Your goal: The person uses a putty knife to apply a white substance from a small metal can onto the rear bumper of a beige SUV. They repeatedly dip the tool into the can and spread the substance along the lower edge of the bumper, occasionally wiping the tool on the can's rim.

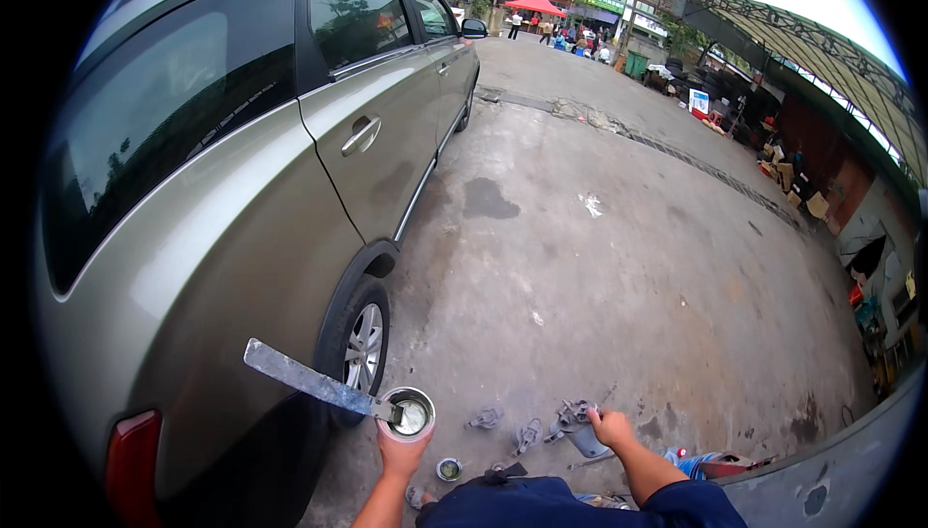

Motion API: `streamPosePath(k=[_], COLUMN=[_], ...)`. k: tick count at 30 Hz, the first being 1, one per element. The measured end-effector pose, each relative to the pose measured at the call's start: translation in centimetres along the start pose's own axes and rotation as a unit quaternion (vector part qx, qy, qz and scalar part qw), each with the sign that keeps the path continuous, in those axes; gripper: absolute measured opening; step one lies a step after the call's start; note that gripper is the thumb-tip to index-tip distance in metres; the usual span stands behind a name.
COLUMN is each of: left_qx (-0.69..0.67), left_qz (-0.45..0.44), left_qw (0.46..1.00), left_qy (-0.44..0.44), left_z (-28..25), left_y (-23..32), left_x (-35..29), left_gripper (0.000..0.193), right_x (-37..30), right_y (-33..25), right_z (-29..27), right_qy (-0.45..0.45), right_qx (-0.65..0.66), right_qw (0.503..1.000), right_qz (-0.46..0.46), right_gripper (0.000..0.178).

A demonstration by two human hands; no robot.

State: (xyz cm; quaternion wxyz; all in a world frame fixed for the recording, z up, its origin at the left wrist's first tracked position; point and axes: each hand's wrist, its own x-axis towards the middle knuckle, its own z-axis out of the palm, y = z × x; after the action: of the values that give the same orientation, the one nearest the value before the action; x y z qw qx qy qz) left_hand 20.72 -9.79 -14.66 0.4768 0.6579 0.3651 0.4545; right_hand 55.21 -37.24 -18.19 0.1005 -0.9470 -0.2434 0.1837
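My left hand (402, 453) is wrapped around a small open metal can (411, 415) with pale, whitish stuff inside. A long, flat metal scraper blade (309, 378), smeared grey, leans out of the can toward the car's rear wheel (365, 339). The fingers of my right hand (609, 429) are closed beside a grey, crumpled-looking object (572, 417) and a smooth grey piece (590, 443); what the fingers hold, if anything, is hidden. Two more small grey objects, too unclear to name, lie to its left. A second small open can (449, 469) stands on the ground.
A grey-brown car (242, 190) fills the left side. A drain grate (677, 153) crosses the concrete ground (580, 267). Tyres and clutter line the right wall, under a canopy. People gather near a red tent (535, 7) at the far end. A grey panel (822, 489) borders the lower right.
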Motion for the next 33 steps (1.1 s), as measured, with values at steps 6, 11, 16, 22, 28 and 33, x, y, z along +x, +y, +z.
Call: streamPosePath(k=[6,11,16,22,28,33], left_qx=[0.019,0.025,-0.004,0.013,0.022,0.034], left_qz=[0.005,0.010,-0.013,0.005,-0.003,-0.017], left_qw=[1.000,1.000,1.000,1.000,1.000,0.999], left_qy=[-0.001,0.013,0.010,0.020,0.015,0.028], left_z=[-0.7,-0.6,-0.9,-1.2,-0.9,-1.8], left_y=[1.6,0.4,0.4,0.1,0.6,1.3], left_x=[0.0,-0.5,0.0,0.4,0.5,0.8], left_gripper=[0.070,0.069,0.075,0.074,0.069,0.065], right_x=[-0.1,0.9,0.0,1.7,4.4,2.3], right_y=[-1.5,-2.6,-1.5,-2.4,0.9,-1.4], right_z=[-0.6,0.5,-0.8,0.3,-0.3,-2.8], right_qy=[-0.034,-0.044,-0.050,-0.059,-0.032,-0.007], right_qx=[-0.055,-0.134,-0.013,-0.104,-0.056,-0.109], right_qw=[0.998,0.990,0.997,0.993,0.996,0.992], right_qz=[-0.020,0.006,-0.056,0.003,0.060,-0.059], right_gripper=[0.070,0.065,0.069,0.070,0.075,0.067])
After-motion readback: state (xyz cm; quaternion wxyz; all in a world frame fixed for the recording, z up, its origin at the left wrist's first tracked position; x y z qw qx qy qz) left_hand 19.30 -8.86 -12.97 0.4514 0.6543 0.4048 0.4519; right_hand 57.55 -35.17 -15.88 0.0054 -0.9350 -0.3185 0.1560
